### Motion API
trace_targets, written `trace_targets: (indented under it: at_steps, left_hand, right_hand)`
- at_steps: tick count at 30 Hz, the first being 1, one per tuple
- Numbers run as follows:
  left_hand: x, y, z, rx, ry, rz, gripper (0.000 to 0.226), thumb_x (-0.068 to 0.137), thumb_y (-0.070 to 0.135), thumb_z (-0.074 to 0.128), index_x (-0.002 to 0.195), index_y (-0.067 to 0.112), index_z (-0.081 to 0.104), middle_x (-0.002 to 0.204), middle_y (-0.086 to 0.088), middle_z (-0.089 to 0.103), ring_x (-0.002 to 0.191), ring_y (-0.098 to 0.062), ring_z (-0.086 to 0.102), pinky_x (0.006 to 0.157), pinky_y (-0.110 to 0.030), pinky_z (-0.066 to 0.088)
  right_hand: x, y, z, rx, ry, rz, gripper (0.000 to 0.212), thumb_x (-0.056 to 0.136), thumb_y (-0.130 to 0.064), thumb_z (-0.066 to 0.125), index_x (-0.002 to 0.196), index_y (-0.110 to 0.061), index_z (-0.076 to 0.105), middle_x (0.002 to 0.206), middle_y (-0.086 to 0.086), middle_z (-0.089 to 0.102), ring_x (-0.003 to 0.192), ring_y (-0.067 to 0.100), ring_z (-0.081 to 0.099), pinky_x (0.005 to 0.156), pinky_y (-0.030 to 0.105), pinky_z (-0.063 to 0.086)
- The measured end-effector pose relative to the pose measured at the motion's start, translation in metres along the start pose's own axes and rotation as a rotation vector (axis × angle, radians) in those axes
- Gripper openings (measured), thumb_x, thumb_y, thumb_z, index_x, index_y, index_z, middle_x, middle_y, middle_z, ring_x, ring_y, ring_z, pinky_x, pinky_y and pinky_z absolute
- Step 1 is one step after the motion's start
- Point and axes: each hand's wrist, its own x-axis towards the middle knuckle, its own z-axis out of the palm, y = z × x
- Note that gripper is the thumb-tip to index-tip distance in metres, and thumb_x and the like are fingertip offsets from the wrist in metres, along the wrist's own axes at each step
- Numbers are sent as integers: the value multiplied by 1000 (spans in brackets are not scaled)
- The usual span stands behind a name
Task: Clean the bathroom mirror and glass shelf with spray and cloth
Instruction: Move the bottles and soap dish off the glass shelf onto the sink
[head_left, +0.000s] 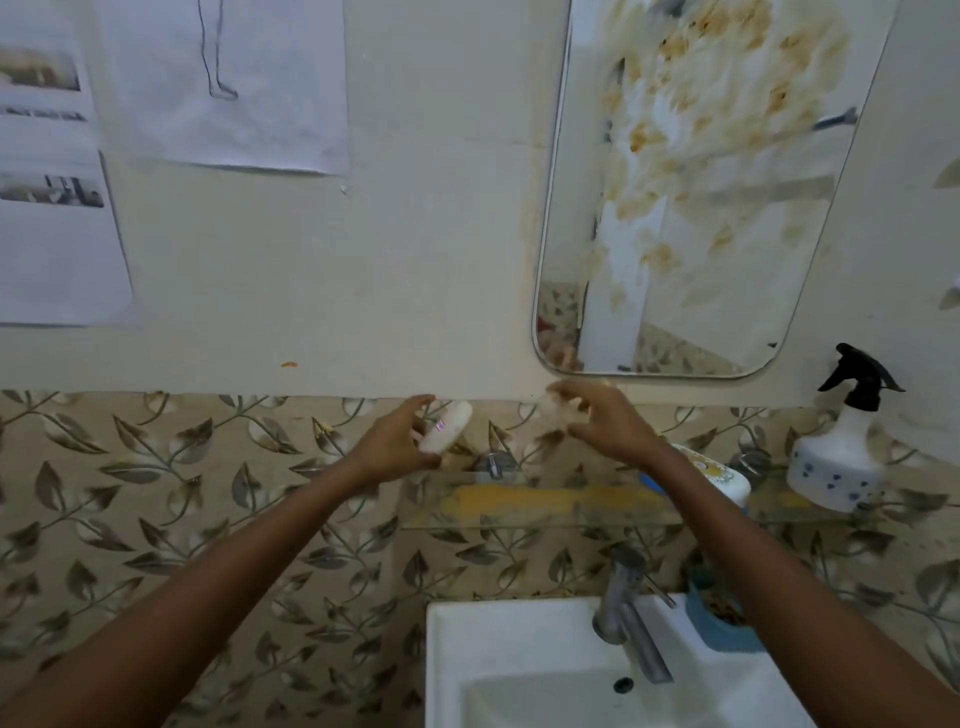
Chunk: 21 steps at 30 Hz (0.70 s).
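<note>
The mirror (717, 218) hangs at the upper right, smeared with yellow-brown blotches. Below it the glass shelf (545, 512) carries a yellow smear along its surface. A white spray bottle (836, 462) with a black trigger stands at the shelf's right end. My left hand (400, 441) holds a small white bottle (447, 426) above the shelf's left end. My right hand (597, 421), just under the mirror's bottom edge, grips a pale blurred object (553, 410) that I cannot identify. No cloth is recognisable.
A white container with a yellow pattern (722, 475) lies on the shelf behind my right forearm. Beneath are a white sink (467, 649), a metal tap (623, 613) and a blue soap dish (722, 623). Paper sheets (223, 83) hang on the wall at left.
</note>
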Motion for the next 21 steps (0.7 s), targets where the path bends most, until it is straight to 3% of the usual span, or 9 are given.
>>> trace_targets:
  at_steps: [2, 5, 11, 14, 16, 18, 19, 20, 21]
  left_hand:
    - [-19, 10, -8, -99, 35, 9, 81, 67, 13, 82, 137, 16, 41, 107, -2, 57, 76, -7, 56, 57, -11, 43]
    - [-52, 22, -14, -254, 38, 19, 69, 64, 19, 84, 125, 20, 52, 107, 7, 60, 85, 3, 58, 59, -9, 47]
    - [-107, 7, 17, -388, -174, 30, 68, 59, 19, 87, 119, 24, 57, 108, 8, 65, 97, -8, 63, 77, -23, 55]
    - [-123, -15, 54, -352, -394, 46, 59, 61, 16, 86, 111, 30, 58, 107, 13, 65, 97, -3, 62, 76, -21, 54]
    - [-126, -38, 81, -310, -460, 19, 57, 62, 17, 86, 111, 29, 59, 110, 14, 64, 98, -2, 61, 80, -23, 55]
    - [-122, -64, 106, -279, -436, -33, 57, 60, 15, 86, 107, 31, 59, 108, 13, 65, 96, -4, 62, 76, -21, 54]
    - [-117, -77, 118, -274, -407, -66, 57, 58, 13, 87, 104, 32, 59, 106, 12, 65, 93, -7, 63, 72, -18, 53]
    - [-112, -89, 129, -257, -373, -100, 56, 57, 12, 87, 101, 32, 59, 103, 12, 65, 90, -10, 64, 67, -16, 51]
    - [-108, -98, 140, -240, -337, -126, 57, 55, 14, 87, 102, 29, 59, 101, 10, 65, 89, -14, 64, 65, -17, 52]
  right_hand:
    - [-20, -6, -17, 229, 121, 35, 59, 74, 3, 67, 126, -21, 52, 105, 3, 61, 83, 17, 57, 65, 18, 41]
    - [-60, -8, -29, 623, 260, 73, 63, 78, 6, 66, 129, -25, 45, 96, 1, 62, 80, -3, 63, 65, 12, 51]
    - [-145, 25, 7, 1228, 546, 370, 20, 79, -2, 61, 91, -17, 63, 92, 3, 69, 81, 13, 69, 69, 23, 58]
    - [-183, 28, 41, 1533, 551, 537, 31, 86, 4, 48, 70, -16, 64, 73, 2, 72, 70, 15, 71, 63, 23, 57]
    - [-213, 24, 65, 1765, 489, 624, 13, 69, -3, 67, 63, -15, 69, 76, 7, 74, 72, 18, 72, 65, 24, 58]
    - [-240, 19, 96, 1947, 249, 762, 21, 73, -7, 67, 93, -2, 72, 102, 22, 70, 100, 29, 68, 89, 27, 53]
    - [-252, 29, 113, 1850, 260, 858, 34, 91, -10, 48, 118, 9, 57, 124, 32, 56, 124, 34, 51, 109, 25, 35]
    - [-265, 34, 126, 1894, 337, 788, 45, 101, -17, 25, 135, 11, 37, 140, 33, 38, 138, 34, 31, 118, 29, 15]
    - [-267, 29, 137, 1922, 338, 699, 47, 102, -21, 24, 139, 6, 32, 145, 26, 35, 140, 30, 28, 119, 32, 13]
